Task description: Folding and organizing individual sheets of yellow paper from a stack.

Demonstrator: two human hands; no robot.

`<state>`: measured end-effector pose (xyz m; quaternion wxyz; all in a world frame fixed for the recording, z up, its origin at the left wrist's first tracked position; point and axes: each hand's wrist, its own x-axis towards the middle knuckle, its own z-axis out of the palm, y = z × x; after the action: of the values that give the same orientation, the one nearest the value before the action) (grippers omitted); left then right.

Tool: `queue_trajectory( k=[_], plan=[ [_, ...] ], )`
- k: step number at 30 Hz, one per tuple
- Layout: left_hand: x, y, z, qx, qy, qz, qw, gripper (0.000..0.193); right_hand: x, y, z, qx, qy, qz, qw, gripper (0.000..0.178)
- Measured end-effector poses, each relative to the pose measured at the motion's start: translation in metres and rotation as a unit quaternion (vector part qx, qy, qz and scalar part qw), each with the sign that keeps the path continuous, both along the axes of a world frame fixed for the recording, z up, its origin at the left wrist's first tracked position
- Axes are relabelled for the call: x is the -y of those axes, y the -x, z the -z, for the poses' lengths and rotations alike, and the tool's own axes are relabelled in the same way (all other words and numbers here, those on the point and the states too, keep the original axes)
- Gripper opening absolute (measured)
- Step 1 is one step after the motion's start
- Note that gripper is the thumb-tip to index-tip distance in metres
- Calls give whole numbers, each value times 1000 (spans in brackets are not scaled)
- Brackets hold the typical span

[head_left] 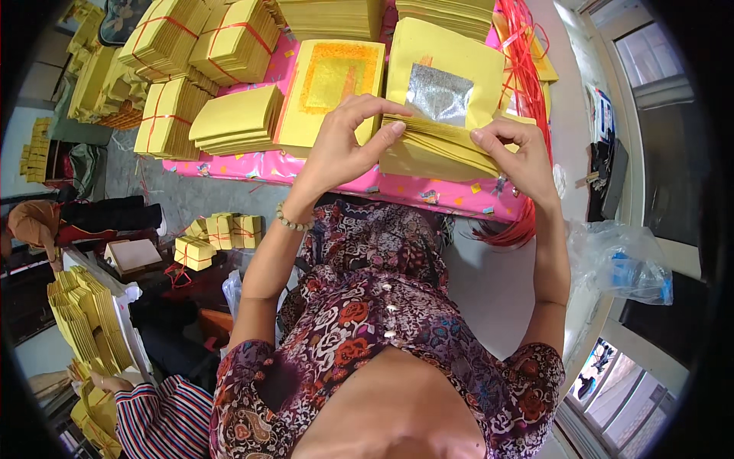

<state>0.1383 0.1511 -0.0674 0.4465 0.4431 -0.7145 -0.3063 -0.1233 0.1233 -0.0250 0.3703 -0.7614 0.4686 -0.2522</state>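
In front of me a stack of yellow paper sheets (440, 151) lies at the table's near edge, its near edges fanned apart in layers. My left hand (348, 145) closes on the left end of the top layers, thumb in front and index finger stretched over them. At the right end, my right hand (524, 157) pinches the same layers between thumb and fingers. Just behind them, a silver foil square (440, 92) shows on a yellow sheet. To the left lies a yellow paper pile with an orange-bordered gold square (342, 76). Beside that is a smaller folded yellow pile (235, 118).
Bundles of yellow paper tied with red string (160, 38) stand at the far left of the pink-covered table (482, 197). Red plastic strands (531, 84) hang over its right side. Another person's striped sleeve (172, 413) shows at lower left, beside more yellow stacks (88, 317).
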Motion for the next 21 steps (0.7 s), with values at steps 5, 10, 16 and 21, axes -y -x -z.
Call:
queue_trajectory(
  k=[5,10,16,21],
  plan=[
    [1,0,-1,15,1,7,1000,22,-1,0,0,6,-16,12,1000,23],
    [2,0,-3,27,19,2,999,26,1,-2,0,-3,-1,6,1000,22],
    [9,9,-19,135,-1,-7,991,25,0,1,3,-11,92,-26,995,20],
    [25,5,-18,147,11,-4,989,23,5,6,-4,48,182,-84,979,15]
  ],
)
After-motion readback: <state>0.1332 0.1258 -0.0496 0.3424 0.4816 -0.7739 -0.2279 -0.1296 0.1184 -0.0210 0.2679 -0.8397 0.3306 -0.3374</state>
